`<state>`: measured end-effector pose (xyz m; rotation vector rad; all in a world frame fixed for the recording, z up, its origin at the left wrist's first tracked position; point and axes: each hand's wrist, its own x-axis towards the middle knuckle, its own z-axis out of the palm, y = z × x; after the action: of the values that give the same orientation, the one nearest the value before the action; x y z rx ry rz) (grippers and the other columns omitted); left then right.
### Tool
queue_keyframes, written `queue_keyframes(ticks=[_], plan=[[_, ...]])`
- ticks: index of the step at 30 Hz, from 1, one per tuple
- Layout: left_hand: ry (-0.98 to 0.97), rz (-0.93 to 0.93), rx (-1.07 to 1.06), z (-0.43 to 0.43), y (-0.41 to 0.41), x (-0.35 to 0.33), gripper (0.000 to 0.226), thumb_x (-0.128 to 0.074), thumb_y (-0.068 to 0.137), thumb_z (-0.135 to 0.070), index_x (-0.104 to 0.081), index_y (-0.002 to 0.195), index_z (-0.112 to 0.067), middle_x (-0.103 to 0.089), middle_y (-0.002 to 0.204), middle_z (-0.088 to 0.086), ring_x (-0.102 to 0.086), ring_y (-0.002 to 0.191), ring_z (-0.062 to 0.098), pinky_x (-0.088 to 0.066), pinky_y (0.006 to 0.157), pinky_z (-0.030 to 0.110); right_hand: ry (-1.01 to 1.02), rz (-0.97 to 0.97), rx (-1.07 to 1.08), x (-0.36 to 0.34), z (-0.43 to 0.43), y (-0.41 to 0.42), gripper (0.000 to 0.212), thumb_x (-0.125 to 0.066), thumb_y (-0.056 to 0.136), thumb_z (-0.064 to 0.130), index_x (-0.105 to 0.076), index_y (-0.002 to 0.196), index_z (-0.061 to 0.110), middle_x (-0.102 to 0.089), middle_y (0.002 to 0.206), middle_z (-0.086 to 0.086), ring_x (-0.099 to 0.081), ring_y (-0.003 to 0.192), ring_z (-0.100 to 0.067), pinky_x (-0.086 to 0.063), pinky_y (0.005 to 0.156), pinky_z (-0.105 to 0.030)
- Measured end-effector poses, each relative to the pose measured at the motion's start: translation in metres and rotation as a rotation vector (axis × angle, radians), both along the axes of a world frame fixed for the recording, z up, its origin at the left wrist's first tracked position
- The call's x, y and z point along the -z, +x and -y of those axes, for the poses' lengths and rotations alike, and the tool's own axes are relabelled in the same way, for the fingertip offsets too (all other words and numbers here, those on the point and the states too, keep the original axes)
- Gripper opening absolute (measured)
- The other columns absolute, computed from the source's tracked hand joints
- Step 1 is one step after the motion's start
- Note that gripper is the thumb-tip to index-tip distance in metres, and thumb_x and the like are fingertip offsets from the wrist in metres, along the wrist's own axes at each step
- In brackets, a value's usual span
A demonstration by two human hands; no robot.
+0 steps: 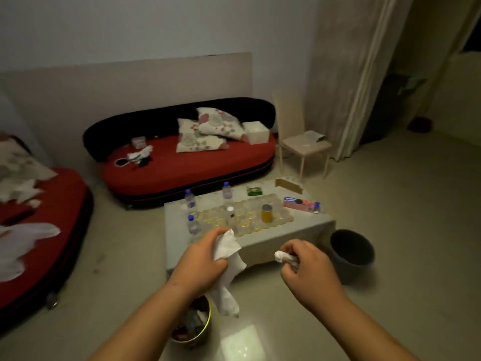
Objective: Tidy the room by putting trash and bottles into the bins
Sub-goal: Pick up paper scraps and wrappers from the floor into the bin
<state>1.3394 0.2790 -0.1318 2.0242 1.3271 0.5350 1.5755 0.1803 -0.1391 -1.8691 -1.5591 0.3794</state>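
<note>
As both hands are loaded: the step in hand is judged to be dropping paper into a bin.
Left hand [200, 259]: fingers curled round a loose white tissue [229, 256], whose tail hangs below the fist.
Right hand [309, 267]: pinches a crumpled paper wad [283, 257] between thumb and curled fingers.
Yellow-rimmed bin [197, 332]: on the floor under the left forearm, partly hidden, holding rubbish; the tissue's tail hangs just beside its rim.
Dark bin [354, 272]: on the floor by the near right corner of the low table [263, 246]; contents too dark to tell.
Water bottles [193, 225]: upright toward the table's left edge, not yet collected.
Method: bring each fist squarely over a bin mouth before letting go. Bunch the trailing tissue first, since light paper likely drifts past a rim.
</note>
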Motion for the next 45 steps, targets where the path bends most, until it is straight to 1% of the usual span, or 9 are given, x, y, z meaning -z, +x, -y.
queue_keyframes(ticks=[3,9,14,21,29,33,38,42,45], plan=[[-0.013,-0.013,-0.085,-0.037,-0.076,0.010,0.063,-0.055,0.070,-0.023,-0.046,0.126,-0.051,-0.066,0.108,-0.018,-0.062,0.092,0.004,-0.045,0.071,0.012,-0.015,-0.016,-0.095,0.012,-0.058,-0.074,0.023,-0.064,0.078,0.014,-0.058,0.090,0.033,-0.056,0.086,0.018,-0.053,0.080,-0.004,-0.040,0.064,-0.015],[-0.057,-0.003,-0.207,-0.103,-0.174,0.036,0.058,-0.057,0.071,-0.023,-0.050,0.124,-0.046,-0.068,0.107,-0.017,-0.064,0.093,0.002,-0.051,0.077,0.021,-0.060,-0.057,-0.148,0.041,-0.150,-0.169,0.023,-0.063,0.077,0.014,-0.058,0.088,0.034,-0.060,0.087,0.015,-0.055,0.081,-0.004,-0.045,0.065,-0.020],[-0.131,0.016,-0.257,-0.139,-0.200,0.073,0.057,-0.055,0.072,-0.019,-0.053,0.122,-0.046,-0.067,0.106,-0.023,-0.061,0.095,-0.007,-0.045,0.075,0.009,-0.136,-0.052,-0.203,0.075,-0.203,-0.195,0.025,-0.062,0.076,0.012,-0.057,0.088,0.034,-0.061,0.087,0.013,-0.055,0.080,-0.007,-0.046,0.067,-0.024],[-0.220,-0.016,-0.384,-0.182,-0.202,0.154,0.057,-0.057,0.079,-0.011,-0.053,0.126,-0.044,-0.067,0.108,-0.019,-0.062,0.096,0.000,-0.043,0.073,0.005,-0.268,-0.029,-0.325,0.162,-0.274,-0.206,0.023,-0.060,0.073,0.014,-0.057,0.087,0.032,-0.059,0.086,0.013,-0.049,0.076,-0.007,-0.037,0.063,-0.021],[-0.337,-0.056,-0.418,-0.223,-0.199,0.311,0.060,-0.058,0.079,-0.016,-0.048,0.130,-0.047,-0.066,0.112,-0.017,-0.062,0.099,0.006,-0.049,0.081,0.023,-0.387,-0.030,-0.379,0.310,-0.322,-0.211,0.026,-0.062,0.075,0.016,-0.051,0.086,0.037,-0.057,0.088,0.013,-0.050,0.076,-0.006,-0.035,0.061,-0.018],[-0.387,-0.085,-0.380,-0.238,-0.200,0.409,0.064,-0.058,0.078,-0.020,-0.045,0.134,-0.048,-0.065,0.118,-0.013,-0.061,0.102,0.009,-0.049,0.083,0.026,-0.419,0.002,-0.370,0.392,-0.336,-0.218,0.021,-0.061,0.078,0.020,-0.056,0.092,0.035,-0.060,0.093,0.011,-0.054,0.081,-0.010,-0.043,0.066,-0.027],[-0.417,-0.128,-0.360,-0.250,-0.201,0.528,0.065,-0.059,0.080,-0.022,-0.042,0.137,-0.048,-0.062,0.125,-0.010,-0.059,0.106,0.011,-0.045,0.083,0.025,-0.434,-0.016,-0.313,0.491,-0.343,-0.222,0.024,-0.061,0.076,0.018,-0.059,0.094,0.034,-0.057,0.090,0.015,-0.048,0.076,-0.005,-0.033,0.061,-0.014],[-0.428,-0.120,-0.352,-0.255,-0.200,0.598,0.069,-0.049,0.070,-0.050,-0.044,0.138,-0.046,-0.060,0.129,-0.011,-0.058,0.111,0.012,-0.041,0.083,0.025,-0.456,-0.025,-0.310,0.551,-0.340,-0.224,0.026,-0.062,0.075,0.018,-0.053,0.089,0.038,-0.054,0.085,0.016,-0.048,0.074,-0.003,-0.033,0.060,-0.010],[-0.448,-0.137,-0.323,-0.255,-0.203,0.635,0.067,-0.057,0.074,-0.046,-0.042,0.140,-0.045,-0.059,0.130,-0.013,-0.057,0.113,0.012,-0.045,0.088,0.029,-0.481,-0.014,-0.316,0.582,-0.337,-0.225,0.026,-0.063,0.077,0.020,-0.051,0.088,0.040,-0.052,0.083,0.016,-0.051,0.077,-0.001,-0.034,0.061,-0.010]])
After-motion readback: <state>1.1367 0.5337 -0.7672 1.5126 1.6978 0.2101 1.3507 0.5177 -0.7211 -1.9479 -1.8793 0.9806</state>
